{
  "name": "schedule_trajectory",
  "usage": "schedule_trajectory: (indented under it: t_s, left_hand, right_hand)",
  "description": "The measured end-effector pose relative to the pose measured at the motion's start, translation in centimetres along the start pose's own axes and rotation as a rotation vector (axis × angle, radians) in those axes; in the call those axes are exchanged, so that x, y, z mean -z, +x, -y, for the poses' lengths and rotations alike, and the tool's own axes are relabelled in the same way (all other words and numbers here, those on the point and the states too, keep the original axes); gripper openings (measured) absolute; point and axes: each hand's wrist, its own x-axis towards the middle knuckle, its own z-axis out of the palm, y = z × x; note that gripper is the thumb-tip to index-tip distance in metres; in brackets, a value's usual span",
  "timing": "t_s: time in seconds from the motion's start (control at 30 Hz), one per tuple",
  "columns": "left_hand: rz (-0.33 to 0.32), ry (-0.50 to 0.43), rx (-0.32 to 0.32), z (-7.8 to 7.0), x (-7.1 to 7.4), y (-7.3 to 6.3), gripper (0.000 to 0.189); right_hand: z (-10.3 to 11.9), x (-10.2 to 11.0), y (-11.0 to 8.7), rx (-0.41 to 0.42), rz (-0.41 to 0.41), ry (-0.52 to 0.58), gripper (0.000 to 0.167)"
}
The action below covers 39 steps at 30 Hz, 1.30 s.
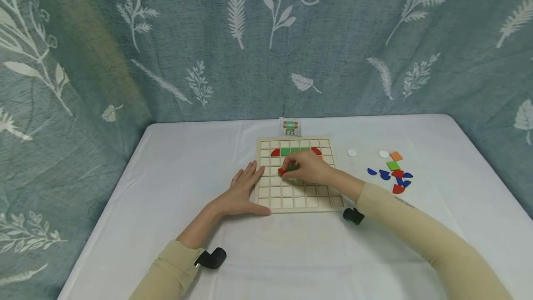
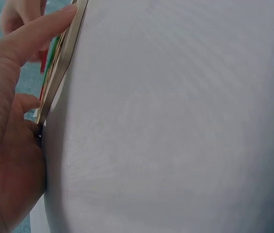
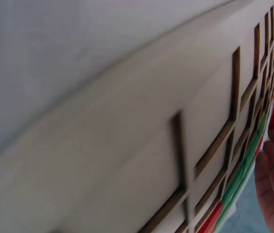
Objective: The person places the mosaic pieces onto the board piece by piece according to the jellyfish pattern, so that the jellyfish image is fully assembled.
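A wooden grid board (image 1: 299,202) lies on the table, with a row of green pieces (image 1: 294,151) between two red ones (image 1: 275,153) near its top. My left hand (image 1: 241,194) rests at the board's left side, fingers spread, the thumb at the lower left corner. In the left wrist view that thumb (image 2: 44,26) lies against the board's edge. Over the board's middle, my right hand (image 1: 309,166) pinches a small red piece (image 1: 281,171) between thumb and fingertips. The right wrist view also shows the red piece (image 3: 273,116) at the fingertips. Green shows beneath this hand, partly hidden.
Behind the board lies a small pattern card (image 1: 290,127). To the right are two white discs (image 1: 351,153), blue pieces (image 1: 385,175), red pieces (image 1: 398,189), a green square (image 1: 393,165) and an orange square (image 1: 396,156). A patterned curtain (image 1: 258,73) hangs behind the white-covered table (image 1: 200,165).
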Motion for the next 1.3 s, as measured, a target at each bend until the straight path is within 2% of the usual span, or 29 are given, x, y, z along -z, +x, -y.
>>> schedule_trajectory:
  t_s: [0.27,0.67,1.0,1.3]
  left_hand:
    - [0.014,0.006,0.003,-0.3,-0.1,0.2,0.115]
    - [0.018,-0.001,0.007,-0.2,0.1,0.1,0.115]
    - [0.010,-0.004,-0.003,0.1,0.0,0.0,0.115]
    - [0.009,-0.006,0.000,0.1,0.0,0.0,0.115]
  right_hand:
    - [0.3,-0.8,1.5,0.043,0.024,-0.092,0.009]
    - [0.3,-1.0,1.9,0.048,0.016,-0.100,0.013]
    - [0.1,-1.3,1.9,0.060,-0.002,-0.061,0.015]
    - [0.1,-1.4,2.0,0.083,-0.001,-0.081,0.014]
